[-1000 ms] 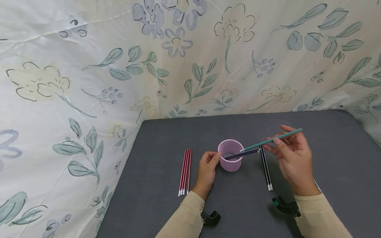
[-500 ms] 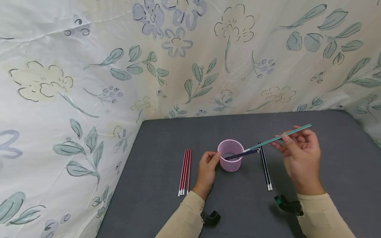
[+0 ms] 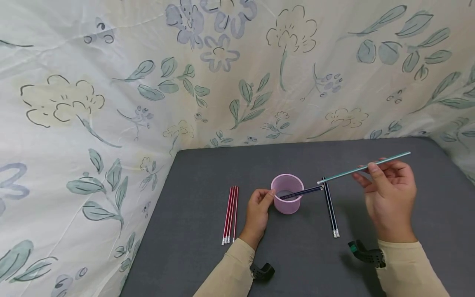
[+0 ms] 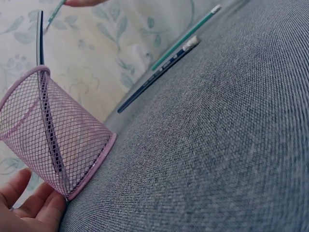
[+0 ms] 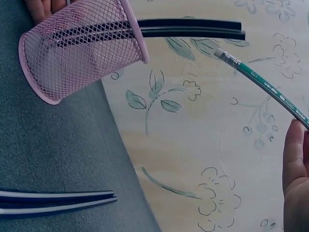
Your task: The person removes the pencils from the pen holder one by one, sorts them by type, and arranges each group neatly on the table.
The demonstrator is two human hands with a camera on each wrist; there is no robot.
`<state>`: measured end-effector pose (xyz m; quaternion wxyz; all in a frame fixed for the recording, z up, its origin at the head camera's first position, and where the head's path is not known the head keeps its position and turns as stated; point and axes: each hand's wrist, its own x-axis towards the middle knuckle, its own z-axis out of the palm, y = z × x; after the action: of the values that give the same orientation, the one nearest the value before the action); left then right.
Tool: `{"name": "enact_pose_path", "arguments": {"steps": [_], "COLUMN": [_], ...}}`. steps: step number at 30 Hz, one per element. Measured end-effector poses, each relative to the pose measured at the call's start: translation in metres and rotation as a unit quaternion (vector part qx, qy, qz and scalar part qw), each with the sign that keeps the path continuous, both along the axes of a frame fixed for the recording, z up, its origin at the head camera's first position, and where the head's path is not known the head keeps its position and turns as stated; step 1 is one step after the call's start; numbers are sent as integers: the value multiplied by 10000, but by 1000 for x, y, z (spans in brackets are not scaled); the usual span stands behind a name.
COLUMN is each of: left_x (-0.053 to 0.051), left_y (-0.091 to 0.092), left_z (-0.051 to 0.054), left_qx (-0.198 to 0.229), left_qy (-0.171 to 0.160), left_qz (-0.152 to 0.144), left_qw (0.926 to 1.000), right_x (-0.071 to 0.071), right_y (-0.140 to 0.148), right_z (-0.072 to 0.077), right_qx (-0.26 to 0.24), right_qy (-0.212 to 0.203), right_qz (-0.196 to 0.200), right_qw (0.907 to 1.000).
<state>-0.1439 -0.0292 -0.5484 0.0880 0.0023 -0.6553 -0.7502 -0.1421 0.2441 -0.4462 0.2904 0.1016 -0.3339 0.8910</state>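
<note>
A pink mesh pencil cup [image 3: 287, 206] stands on the dark grey table. My left hand [image 3: 257, 214] grips its left side, the thumb by the rim; in the left wrist view fingers [image 4: 37, 203] touch the cup near its base. Dark pencils [image 5: 193, 29] lean inside and stick out over the rim toward my right hand. That right hand [image 3: 393, 198] pinches a green pencil [image 3: 349, 173] in the air, tilted, its eraser end pointing at the cup but apart from it. Two dark pencils [image 3: 331, 210] lie side by side on the table between cup and right hand.
Several red pencils [image 3: 231, 214] lie together left of my left hand. In the left wrist view a green pencil [image 4: 186, 37] rests on the table beside a dark blue one [image 4: 159, 73]. A flowered cloth [image 3: 222, 103] hangs behind the table.
My right hand has moved right with the green pencil, taking its eraser end from beside the cup's rim to farther right. My left hand and the cup have stayed in place.
</note>
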Motion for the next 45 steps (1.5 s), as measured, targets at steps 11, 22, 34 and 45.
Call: {"name": "enact_pose_path", "arguments": {"steps": [11,22,34,45], "left_x": [1,-1,-1,0], "left_y": [-1,-2,-1,-3], "left_z": [-2,-3,-2,-1], "left_qx": [-21,41,28,-85], "left_qy": [35,11,-67,-59], "left_qz": [-11,-32,-56,-45], "left_qw": [10000,10000,10000,9999], "right_x": [3,6,9,6], "right_y": [9,20,34,59], "right_z": [0,-2,-8,-20], "right_qx": [161,384,484,1773], "right_qy": [-234,-691,-949,-2267], "right_qz": [-148,-243,-142,-173], "right_qw": [9995,9966,9942,9575]}}
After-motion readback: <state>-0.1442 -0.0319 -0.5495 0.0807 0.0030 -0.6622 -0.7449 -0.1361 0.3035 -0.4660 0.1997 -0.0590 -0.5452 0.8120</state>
